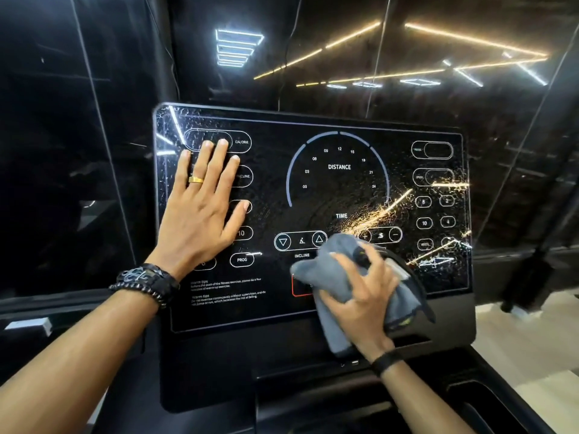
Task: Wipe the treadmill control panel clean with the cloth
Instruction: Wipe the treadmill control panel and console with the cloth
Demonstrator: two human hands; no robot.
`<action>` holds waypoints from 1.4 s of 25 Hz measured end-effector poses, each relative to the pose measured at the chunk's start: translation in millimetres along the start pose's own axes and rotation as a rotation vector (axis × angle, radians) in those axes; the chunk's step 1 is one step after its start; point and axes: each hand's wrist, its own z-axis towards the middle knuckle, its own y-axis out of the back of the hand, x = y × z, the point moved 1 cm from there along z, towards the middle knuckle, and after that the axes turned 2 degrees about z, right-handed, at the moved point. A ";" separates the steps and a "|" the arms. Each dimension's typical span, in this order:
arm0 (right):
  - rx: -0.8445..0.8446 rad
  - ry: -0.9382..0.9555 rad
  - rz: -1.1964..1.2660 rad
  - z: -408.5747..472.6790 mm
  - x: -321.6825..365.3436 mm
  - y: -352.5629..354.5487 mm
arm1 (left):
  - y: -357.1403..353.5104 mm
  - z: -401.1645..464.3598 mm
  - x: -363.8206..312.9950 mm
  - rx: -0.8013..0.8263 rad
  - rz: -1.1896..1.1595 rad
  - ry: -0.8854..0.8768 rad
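**Control panel: readable markings**

All text is white print on the black control panel (313, 195).

- Upper left: CALORIE in an oval; below it INCLINE, first letter hidden by a finger.
- Centre dial: DISTANCE, ringed by 00, 03, 06, 09, 12, 15, 18, 21, 24.
- Under the dial: TIME.
- Lower centre: INCLINE beneath up and down triangles; plus and minus signs to the right.
- Left, lower: 10, PROG.
- Bottom left: two "Warm tips" notes, small print blurred.
- Right: a 10; neighbouring numbers blurred.

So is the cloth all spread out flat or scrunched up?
Scrunched up: the grey cloth is bunched in folds under the right hand.
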 end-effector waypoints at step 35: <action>-0.171 -0.492 -0.146 58.8 -99.0 3.0 | -7.0 14.6 -35.6 0.029 0.027 -0.098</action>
